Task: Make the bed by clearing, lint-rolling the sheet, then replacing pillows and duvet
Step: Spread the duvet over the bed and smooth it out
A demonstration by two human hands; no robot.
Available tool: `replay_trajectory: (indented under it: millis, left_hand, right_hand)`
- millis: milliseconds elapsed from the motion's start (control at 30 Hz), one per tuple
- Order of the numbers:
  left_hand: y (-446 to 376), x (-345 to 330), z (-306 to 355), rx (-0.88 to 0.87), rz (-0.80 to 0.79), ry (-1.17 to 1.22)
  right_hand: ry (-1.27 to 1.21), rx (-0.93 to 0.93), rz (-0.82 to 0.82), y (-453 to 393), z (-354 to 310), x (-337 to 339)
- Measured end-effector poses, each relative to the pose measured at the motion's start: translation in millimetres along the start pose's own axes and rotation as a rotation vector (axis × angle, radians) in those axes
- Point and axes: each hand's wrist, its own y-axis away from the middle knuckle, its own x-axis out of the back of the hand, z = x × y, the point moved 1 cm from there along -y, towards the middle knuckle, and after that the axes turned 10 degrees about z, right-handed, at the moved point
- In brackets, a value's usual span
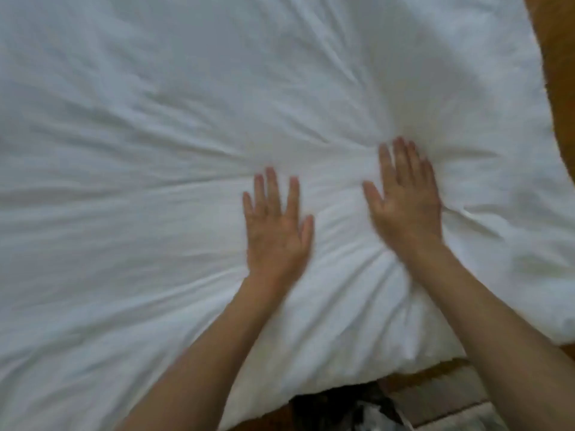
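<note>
A white duvet (186,135) fills nearly the whole head view, puffy and creased, with folds fanning out from under my hands. My left hand (275,225) lies flat on it near the middle, fingers straight and slightly spread. My right hand (404,197) presses flat on the duvet a little farther up and to the right, fingers straight, with the cloth bunched around its fingertips. Both hands are blurred. No pillows or lint roller show.
The duvet's near edge (357,377) hangs over the bed at the bottom. Brown orange floor (560,73) shows along the right side and lower right. A pale tiled strip (451,399) and some dark cloth (336,405) lie below the bed edge.
</note>
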Motion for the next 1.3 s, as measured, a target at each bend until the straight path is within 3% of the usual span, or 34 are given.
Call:
replay_trajectory:
  millis: [133,200,267,333,400,567,733,867,1000,1133,1233,1300]
  left_hand:
    - [2,-55,200,-0.197,-0.203,0.115]
    - [16,-62,244,-0.258,-0.314,0.074]
    - [31,-57,259,-0.328,-0.359,0.069]
    - [31,-43,255,-0.406,-0.389,0.079]
    - [14,-30,235,-0.414,-0.319,0.112]
    - [-51,14,128,-0.051,-0.028,0.016]
    - [-37,66,20,0.276,0.018,-0.126]
    - [16,59,5,0.372,-0.067,-0.182]
    - [59,16,94,0.391,-0.156,-0.112]
    - [77,-33,239,0.114,-0.273,-0.048]
    - [96,-54,344,-0.084,-0.488,-0.035]
    - [101,-55,395,-0.120,-0.635,-0.083]
  right_hand:
    - [0.122,-0.264,-0.230,65,197,42]
    - [0.098,-0.409,-0.331,85,238,52]
    - [0.079,-0.421,-0.361,92,248,56]
    - [0.060,-0.442,-0.307,87,238,64]
    - [0.006,-0.468,-0.206,76,216,75]
    - [-0.153,-0.202,0.030,31,120,84]
    - [-0.162,0.029,0.027,17,23,72]
    - [-0.156,-0.028,-0.027,44,39,52]
    - [-0.083,-0.218,-0.104,114,150,39]
    - [-0.166,-0.179,-0.127,156,224,46]
    - [-0.267,-0.367,-0.291,171,256,63]
    - [-0.379,-0.445,-0.496,180,284,84]
